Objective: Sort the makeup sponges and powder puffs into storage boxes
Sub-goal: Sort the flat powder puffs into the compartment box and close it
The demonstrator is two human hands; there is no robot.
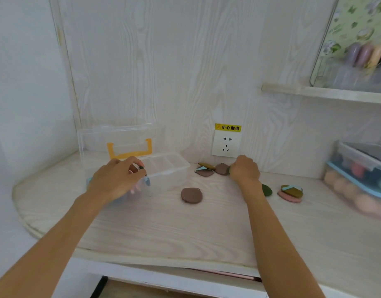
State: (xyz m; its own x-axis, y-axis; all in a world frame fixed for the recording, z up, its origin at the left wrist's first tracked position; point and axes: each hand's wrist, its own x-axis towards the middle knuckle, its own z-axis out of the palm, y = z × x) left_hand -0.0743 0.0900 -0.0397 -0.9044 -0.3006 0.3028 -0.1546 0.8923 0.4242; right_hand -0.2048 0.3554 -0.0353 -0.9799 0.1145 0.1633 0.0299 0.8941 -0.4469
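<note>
Puff, small and dark (141, 168), is pinched at the fingertips of the left hand (117, 179), held over the near-left compartment of the clear storage box (168, 168). Brown puff (191, 195) is seen loose on the counter (163, 229), between the arms. Green puff (227, 170) is gripped by the curled right hand (245, 168), beside the brown puffs (221, 168) below the wall socket (226, 144). More puffs (290, 192) are noted rightward.

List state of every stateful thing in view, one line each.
clear storage box: lid open, propped upright
left hand: pinching a dark puff over the box
right hand: gripping a green puff by the wall
blue-latched box: lid closed, full
wall socket: nothing plugged in
</note>
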